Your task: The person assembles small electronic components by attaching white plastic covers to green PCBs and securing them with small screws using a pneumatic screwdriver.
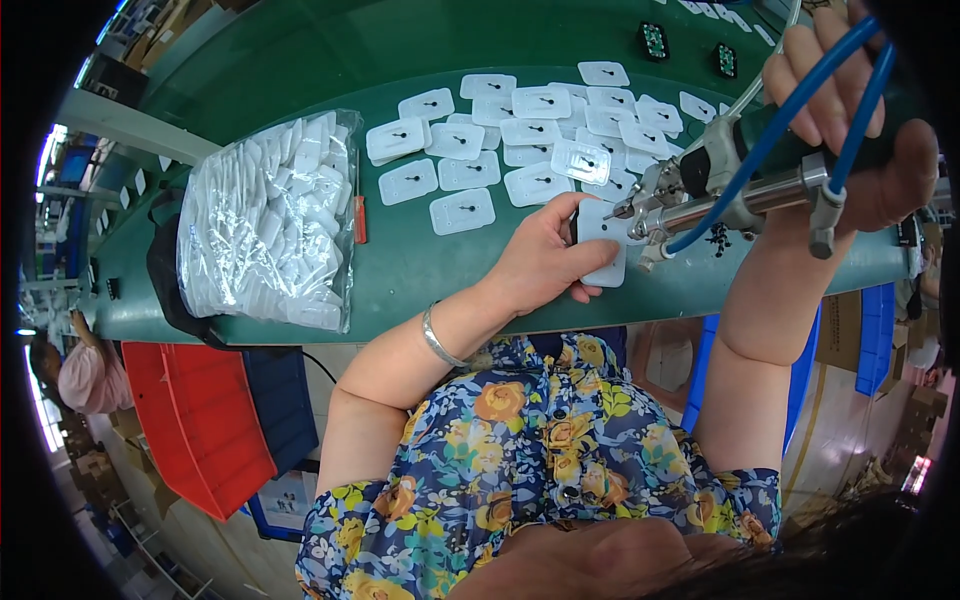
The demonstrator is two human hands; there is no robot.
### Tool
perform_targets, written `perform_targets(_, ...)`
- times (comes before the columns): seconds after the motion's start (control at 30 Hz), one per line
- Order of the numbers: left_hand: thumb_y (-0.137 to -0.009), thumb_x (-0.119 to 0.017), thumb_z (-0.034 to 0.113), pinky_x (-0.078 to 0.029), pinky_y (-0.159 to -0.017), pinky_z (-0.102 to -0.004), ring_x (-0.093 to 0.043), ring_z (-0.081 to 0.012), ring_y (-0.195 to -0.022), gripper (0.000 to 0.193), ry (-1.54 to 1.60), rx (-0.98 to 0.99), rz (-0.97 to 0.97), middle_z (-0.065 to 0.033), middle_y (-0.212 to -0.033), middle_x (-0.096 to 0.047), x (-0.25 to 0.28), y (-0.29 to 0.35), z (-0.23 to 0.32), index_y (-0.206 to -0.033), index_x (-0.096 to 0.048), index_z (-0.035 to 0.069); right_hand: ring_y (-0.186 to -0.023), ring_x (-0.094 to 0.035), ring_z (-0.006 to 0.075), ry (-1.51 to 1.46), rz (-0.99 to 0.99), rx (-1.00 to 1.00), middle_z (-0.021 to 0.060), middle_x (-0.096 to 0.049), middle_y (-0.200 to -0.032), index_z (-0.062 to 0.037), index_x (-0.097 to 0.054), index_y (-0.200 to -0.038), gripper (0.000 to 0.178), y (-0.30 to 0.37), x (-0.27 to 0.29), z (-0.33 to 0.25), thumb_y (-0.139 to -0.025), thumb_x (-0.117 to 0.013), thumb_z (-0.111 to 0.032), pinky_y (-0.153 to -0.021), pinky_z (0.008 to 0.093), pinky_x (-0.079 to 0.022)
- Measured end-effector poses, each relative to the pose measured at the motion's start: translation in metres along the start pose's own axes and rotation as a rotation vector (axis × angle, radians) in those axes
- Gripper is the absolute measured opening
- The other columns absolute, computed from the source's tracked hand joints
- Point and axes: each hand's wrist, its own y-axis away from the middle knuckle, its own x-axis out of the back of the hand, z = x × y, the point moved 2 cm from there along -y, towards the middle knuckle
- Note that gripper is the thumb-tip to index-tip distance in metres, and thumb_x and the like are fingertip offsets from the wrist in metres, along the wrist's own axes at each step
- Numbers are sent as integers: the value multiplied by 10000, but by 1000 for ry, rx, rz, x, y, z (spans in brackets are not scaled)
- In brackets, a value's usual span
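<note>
My left hand [550,250] pinches a white rounded plastic cover [604,268], thumb on top, at the bench's near edge. Over the cover's far end sits the tip of a metal tool [735,205] fed by blue hoses [770,130]. My right hand [835,95] is raised at the tool's rear, fingers curled round its dark end; hoses cover part of the grip. Several similar white covers [463,211], each with a small black piece in its middle, lie beyond my left hand. One clear tray-like piece [580,161] rests among them. Tiny black parts [718,240] are scattered beneath the tool.
A clear bag of white covers [265,220] fills the bench's left side, beside a red-handled tool [360,220]. Small circuit boards in black housings [653,41] lie far back on the green bench [400,285]. A red bin [195,425] stands below; another person [92,378] is far left.
</note>
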Motion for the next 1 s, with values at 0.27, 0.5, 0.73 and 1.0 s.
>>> perform_targets(0.27,-830,-582,107,-514,-495,-232,-617,-148,-694,405,-170,19,133,-71,-930,-585,36,-1,-22,-1203,-426,79,-681,-420,100,-85,7,-6,13,-433,-809,8,-426,-1056,420,10,14,-18,-784,-606,-256,-667,230,-366)
perform_targets(0.5,-891,-499,145,-554,-621,-270,-611,-186,-845,415,216,-32,79,-88,-1060,-550,29,-1,-28,-1277,-369,62,-663,-421,98,-64,23,-2,12,-441,-794,0,-432,-1059,415,2,-11,3,-791,-599,-268,-645,228,-369)
perform_targets(0.73,-890,-507,156,-563,-635,-273,-612,-188,-856,411,203,-64,58,-103,-1066,-553,19,-4,-18,-1261,-385,28,-645,-421,96,-20,32,8,12,-448,-779,-9,-437,-1062,409,3,-13,0,-798,-591,-280,-624,226,-373)
perform_targets(1.0,-888,-510,155,-566,-630,-273,-620,-195,-844,389,211,-61,57,-107,-1062,-560,14,-4,-13,-1236,-404,16,-624,-422,94,13,37,20,12,-456,-761,-19,-443,-1066,404,1,-23,4,-806,-583,-294,-599,224,-376)
